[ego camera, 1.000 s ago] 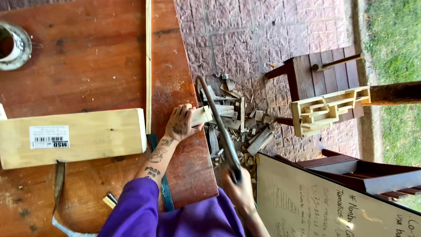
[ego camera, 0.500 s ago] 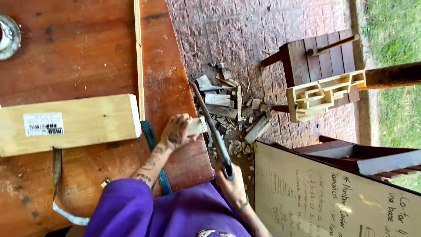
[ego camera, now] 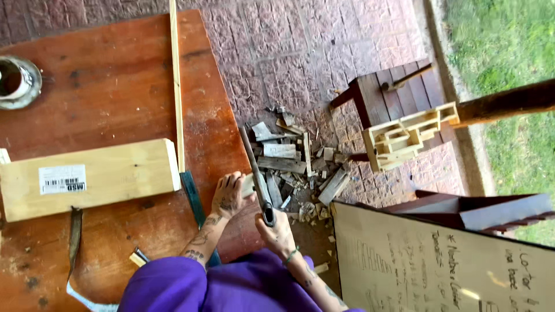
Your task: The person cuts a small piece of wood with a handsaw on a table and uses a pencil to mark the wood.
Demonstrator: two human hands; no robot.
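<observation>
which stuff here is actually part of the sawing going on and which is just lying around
In use: left hand pressing a small wood piece at the table edge; right hand gripping the handsaw.

Lying about: pale plank, thin strip, metal tin, offcut pile, whiteboard, small wooden frame.

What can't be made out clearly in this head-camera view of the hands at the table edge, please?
- Small wood piece: mostly covered by the left hand, so its shape is unclear.
- Saw: the right hand hides its handle, and its teeth are too small to see.
- Metal can: cut off by the left edge.
- Whiteboard: cut off at the bottom edge.
</observation>
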